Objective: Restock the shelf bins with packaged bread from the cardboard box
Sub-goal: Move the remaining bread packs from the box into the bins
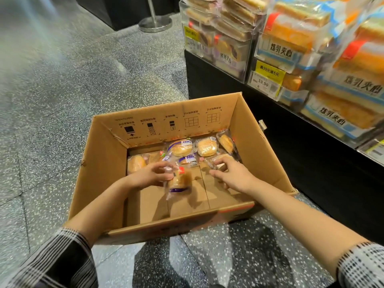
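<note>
An open cardboard box [104, 163] sits on the floor in front of the shelf. Several packaged bread buns [204, 148] lie along its far side. My left hand [151, 175] is inside the box, shut on a clear-wrapped bread pack [179, 180] with a purple band, lifted off the bottom. My right hand [230, 173] is also in the box, fingers closing on another wrapped bread pack [220, 159] near the right wall. Clear shelf bins [253, 65] stand at the upper right, stacked with sandwich bread packs.
The black shelf base [311, 152] runs along the right, close to the box's right wall. Yellow price tags [268, 77] hang on the bin fronts. A metal stanchion base [155, 23] stands on the speckled floor at the top. Open floor lies to the left.
</note>
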Demonstrator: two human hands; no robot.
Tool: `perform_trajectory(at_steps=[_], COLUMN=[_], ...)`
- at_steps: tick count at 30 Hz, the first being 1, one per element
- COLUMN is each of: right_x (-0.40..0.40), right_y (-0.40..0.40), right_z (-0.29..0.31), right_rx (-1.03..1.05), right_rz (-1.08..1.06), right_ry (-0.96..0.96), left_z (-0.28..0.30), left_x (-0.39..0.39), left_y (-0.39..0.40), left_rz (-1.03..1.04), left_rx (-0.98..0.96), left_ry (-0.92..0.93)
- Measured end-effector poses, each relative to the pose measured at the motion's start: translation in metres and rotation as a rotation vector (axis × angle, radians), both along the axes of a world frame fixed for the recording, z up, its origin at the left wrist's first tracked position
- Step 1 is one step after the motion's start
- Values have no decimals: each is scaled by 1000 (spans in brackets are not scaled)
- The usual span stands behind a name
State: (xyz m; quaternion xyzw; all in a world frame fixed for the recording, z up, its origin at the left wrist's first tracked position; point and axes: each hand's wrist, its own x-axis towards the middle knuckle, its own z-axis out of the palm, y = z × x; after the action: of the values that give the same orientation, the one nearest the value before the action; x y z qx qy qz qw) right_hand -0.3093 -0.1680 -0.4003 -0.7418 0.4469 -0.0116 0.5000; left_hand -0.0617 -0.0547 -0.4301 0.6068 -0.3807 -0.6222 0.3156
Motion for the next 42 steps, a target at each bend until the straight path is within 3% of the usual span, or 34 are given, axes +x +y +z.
perform_trajectory(at_steps=[5, 9, 11, 13, 14, 17, 19, 22, 25, 27, 30, 33, 36, 42], right_x=[-7, -13, -9, -5, -5, -8, -10, -9, -7, -6, -6, -6, -5, -6], right_y=[-6, -14, -13, -12, -13, -19, -20, -21, -19, -19, -21, -23, -23, -22], right_z=[10, 11, 6, 3, 1, -5, -5, -9, -10, -10, -11, -14, -17, -16], right_rx=[571, 745, 689, 515, 373, -24, -100, -97, -97, -99, -95, -93, -104, -122], right_rz=[-58, -84, -101, -181, -207, -234, -284, -286, -233, -208, -196, -191, -172, -194], right_ry=[-169, -359, -335, -186, -72, 252, 306, 315, 326, 322, 321, 319, 340, 322], left_z=[28, 39, 39, 32, 26, -4, -14, -21, -63, -84, -65, -72, -98, -75], left_x=[-42, -58, -58, -53, -50, -37, -39, -39, -14, -10, -25, -27, -18, -37], left_y=[-8, -9, -14, -23, -29, -46, -56, -74, -93, -99, -97, -98, -99, -92], left_rz=[-19, 62, 76, 136, 164, 146, 158, 298, 525, 627, 670, 713, 671, 357], left_rx=[-130, -156, -116, -12, 29, 67, 48, 153, 314, 370, 440, 459, 439, 399], left_ry=[260, 363, 332, 210, 52, -670, -886, -886, -599, -523, -674, -652, -594, -873])
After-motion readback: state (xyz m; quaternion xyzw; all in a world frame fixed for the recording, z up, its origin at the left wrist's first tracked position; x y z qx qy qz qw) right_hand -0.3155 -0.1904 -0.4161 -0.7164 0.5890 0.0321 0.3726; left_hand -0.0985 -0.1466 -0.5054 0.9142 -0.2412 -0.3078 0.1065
